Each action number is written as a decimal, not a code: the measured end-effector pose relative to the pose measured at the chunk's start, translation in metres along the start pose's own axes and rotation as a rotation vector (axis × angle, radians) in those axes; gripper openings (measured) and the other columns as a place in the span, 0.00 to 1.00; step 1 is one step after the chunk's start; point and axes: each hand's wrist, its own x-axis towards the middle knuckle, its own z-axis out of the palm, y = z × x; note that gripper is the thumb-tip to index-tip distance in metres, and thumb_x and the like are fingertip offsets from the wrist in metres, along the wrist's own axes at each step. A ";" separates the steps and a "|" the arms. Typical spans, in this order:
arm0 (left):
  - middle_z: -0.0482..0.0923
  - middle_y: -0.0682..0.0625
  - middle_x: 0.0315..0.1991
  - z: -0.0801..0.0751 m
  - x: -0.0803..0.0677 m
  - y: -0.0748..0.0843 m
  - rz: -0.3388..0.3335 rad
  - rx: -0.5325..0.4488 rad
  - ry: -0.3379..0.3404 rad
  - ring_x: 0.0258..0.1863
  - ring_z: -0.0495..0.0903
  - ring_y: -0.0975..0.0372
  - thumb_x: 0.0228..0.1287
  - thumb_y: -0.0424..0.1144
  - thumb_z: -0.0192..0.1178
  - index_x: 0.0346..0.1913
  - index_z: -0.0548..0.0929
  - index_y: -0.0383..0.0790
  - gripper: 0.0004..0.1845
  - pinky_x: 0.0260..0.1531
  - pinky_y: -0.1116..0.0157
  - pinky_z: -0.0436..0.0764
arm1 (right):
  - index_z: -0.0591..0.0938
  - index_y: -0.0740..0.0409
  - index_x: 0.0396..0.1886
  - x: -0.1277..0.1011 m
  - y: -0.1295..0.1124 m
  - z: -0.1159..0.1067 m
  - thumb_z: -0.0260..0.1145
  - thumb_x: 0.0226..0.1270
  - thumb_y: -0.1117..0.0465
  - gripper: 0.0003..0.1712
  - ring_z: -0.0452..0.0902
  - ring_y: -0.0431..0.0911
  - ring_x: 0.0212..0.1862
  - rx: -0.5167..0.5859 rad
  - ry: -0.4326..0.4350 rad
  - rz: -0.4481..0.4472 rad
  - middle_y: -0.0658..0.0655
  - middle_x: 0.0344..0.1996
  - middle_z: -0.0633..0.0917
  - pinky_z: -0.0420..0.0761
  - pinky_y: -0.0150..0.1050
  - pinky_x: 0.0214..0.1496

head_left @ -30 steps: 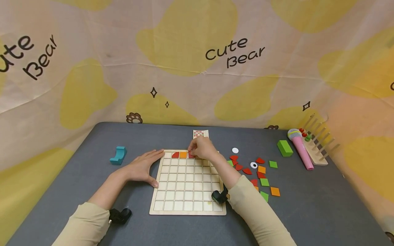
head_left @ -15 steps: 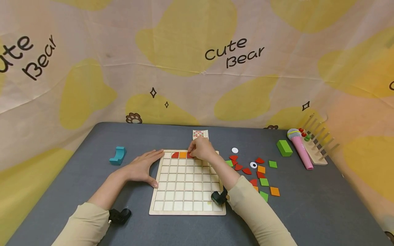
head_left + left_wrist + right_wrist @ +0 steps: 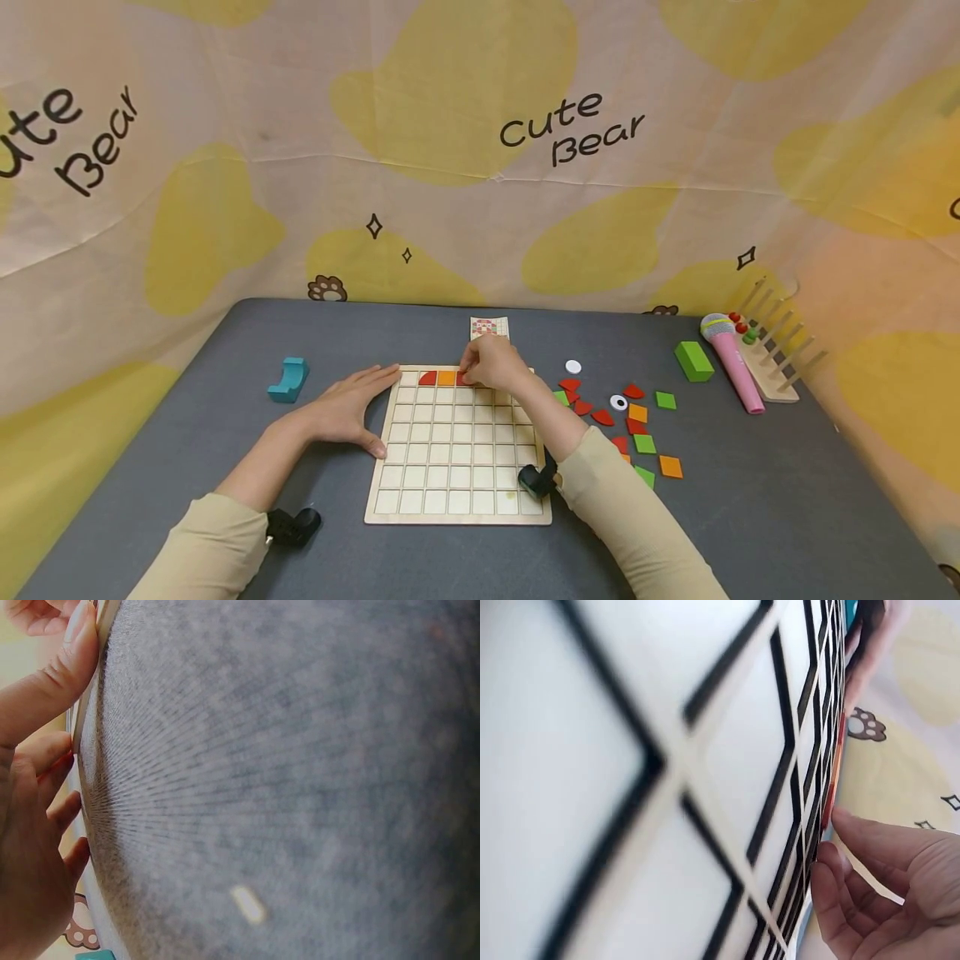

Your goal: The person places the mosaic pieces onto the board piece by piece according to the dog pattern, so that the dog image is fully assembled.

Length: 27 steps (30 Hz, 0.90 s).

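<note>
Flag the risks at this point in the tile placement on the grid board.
1. The right hand covers the red tile and its top-row cell, so the tile may seat crooked, unseen.
2. The left hand only rests flat against the board edge; a push could slide the board.
3. The right sleeve lies beside the loose tiles and may scatter them.

Even bright light, soft shadows; head view edges bowed; wrist views blurred close-up.
</note>
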 end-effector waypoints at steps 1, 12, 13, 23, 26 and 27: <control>0.51 0.43 0.80 0.000 0.000 0.000 0.000 -0.001 0.000 0.78 0.50 0.39 0.33 0.65 0.78 0.78 0.56 0.41 0.68 0.65 0.28 0.55 | 0.87 0.56 0.29 -0.001 0.001 -0.002 0.75 0.55 0.66 0.04 0.77 0.43 0.31 0.000 -0.005 -0.002 0.53 0.27 0.87 0.75 0.36 0.41; 0.52 0.42 0.80 -0.002 -0.001 0.002 0.022 -0.012 0.008 0.78 0.51 0.38 0.33 0.63 0.79 0.78 0.56 0.40 0.68 0.64 0.28 0.56 | 0.87 0.58 0.34 -0.013 0.032 -0.046 0.74 0.56 0.67 0.05 0.77 0.43 0.31 -0.017 -0.044 0.012 0.55 0.28 0.87 0.74 0.32 0.35; 0.52 0.41 0.80 -0.002 -0.001 0.002 0.023 -0.011 0.008 0.78 0.51 0.38 0.33 0.63 0.79 0.78 0.56 0.40 0.68 0.64 0.28 0.56 | 0.87 0.59 0.34 -0.016 0.036 -0.051 0.74 0.57 0.67 0.05 0.76 0.43 0.31 -0.018 -0.049 0.018 0.55 0.29 0.87 0.74 0.32 0.36; 0.52 0.41 0.80 -0.002 -0.001 0.002 0.016 -0.009 0.003 0.77 0.51 0.37 0.33 0.63 0.79 0.78 0.56 0.40 0.68 0.65 0.28 0.55 | 0.87 0.59 0.36 -0.035 0.086 -0.086 0.72 0.58 0.66 0.07 0.73 0.41 0.26 -0.010 -0.153 -0.001 0.54 0.26 0.85 0.72 0.34 0.32; 0.52 0.42 0.80 -0.001 -0.001 0.001 0.015 -0.008 0.004 0.77 0.51 0.38 0.33 0.64 0.78 0.78 0.56 0.40 0.68 0.64 0.28 0.56 | 0.87 0.59 0.38 -0.040 0.097 -0.094 0.72 0.58 0.65 0.08 0.74 0.42 0.29 -0.016 -0.208 -0.010 0.54 0.29 0.86 0.74 0.34 0.35; 0.52 0.42 0.80 -0.001 -0.001 0.001 0.015 -0.007 0.004 0.77 0.51 0.38 0.33 0.64 0.78 0.78 0.56 0.40 0.68 0.64 0.28 0.56 | 0.87 0.59 0.39 -0.041 0.100 -0.096 0.72 0.58 0.65 0.08 0.75 0.42 0.30 -0.019 -0.223 -0.013 0.54 0.30 0.86 0.74 0.35 0.37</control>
